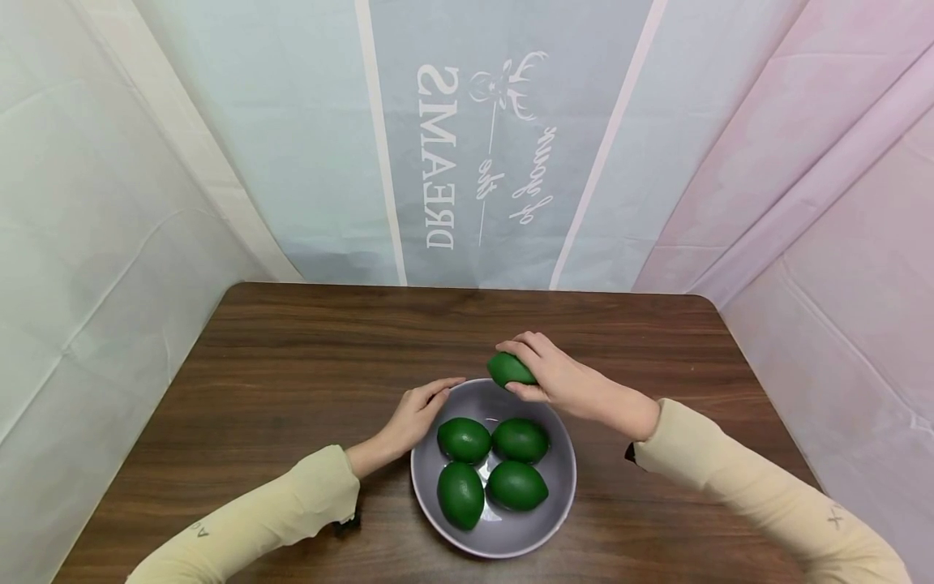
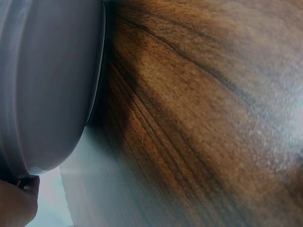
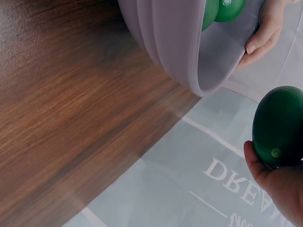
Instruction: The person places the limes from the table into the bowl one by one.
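A grey-purple bowl [image 1: 511, 542] holds several green limes [image 1: 517, 486], smooth and pointed at the ends. At the bowl's upper left, my left hand [image 1: 409, 422] grips the rim, thumb and fingers at the edge; the right wrist view also shows this left hand [image 3: 267, 35] there. My right hand [image 1: 558, 377] holds another lime [image 1: 508, 370] between thumb and fingers, over the far rim. In the right wrist view this lime [image 3: 279, 125] appears apart from the bowl [image 3: 177, 47]. The left wrist view shows the bowl's outer wall [image 2: 57, 80], with a fingertip at its rim.
The bowl stands on a dark wood-grain table [image 1: 306, 357]. Behind the far table edge hangs a pale blue-grey cloth [image 1: 328, 162] with white lettering. Light fabric walls [image 1: 87, 243] border the left and right sides.
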Demonstrator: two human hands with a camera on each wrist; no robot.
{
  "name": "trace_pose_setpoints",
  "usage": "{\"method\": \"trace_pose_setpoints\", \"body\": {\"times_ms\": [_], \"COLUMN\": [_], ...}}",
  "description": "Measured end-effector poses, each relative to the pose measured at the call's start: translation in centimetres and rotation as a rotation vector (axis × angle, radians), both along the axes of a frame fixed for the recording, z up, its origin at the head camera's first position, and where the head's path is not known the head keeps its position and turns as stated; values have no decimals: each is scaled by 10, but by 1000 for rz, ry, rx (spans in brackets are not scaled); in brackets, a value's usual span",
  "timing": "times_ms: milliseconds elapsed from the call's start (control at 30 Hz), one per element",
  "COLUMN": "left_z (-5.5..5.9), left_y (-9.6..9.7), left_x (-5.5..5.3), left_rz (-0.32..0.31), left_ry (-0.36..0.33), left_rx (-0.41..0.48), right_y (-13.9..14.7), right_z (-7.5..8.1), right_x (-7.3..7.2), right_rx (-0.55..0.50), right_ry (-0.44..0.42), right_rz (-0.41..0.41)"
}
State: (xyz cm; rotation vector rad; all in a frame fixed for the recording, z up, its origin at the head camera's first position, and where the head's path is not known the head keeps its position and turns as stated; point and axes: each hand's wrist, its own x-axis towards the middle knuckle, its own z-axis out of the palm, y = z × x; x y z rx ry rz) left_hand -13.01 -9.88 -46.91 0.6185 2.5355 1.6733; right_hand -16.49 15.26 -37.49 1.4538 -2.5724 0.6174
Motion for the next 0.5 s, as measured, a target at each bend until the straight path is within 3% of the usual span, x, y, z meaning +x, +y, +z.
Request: {"method": "trace_pose_setpoints", "body": {"times_ms": [500], "left_z": [2], "left_y": [0], "left_x": [1], "left_rz": [2], "left_ry": [-16], "left_rx": [-4], "right_y": [-8], "right_z": [-7], "right_x": [6], "right_rx": [22], "right_ry": [4], "right_rz": [49]}}
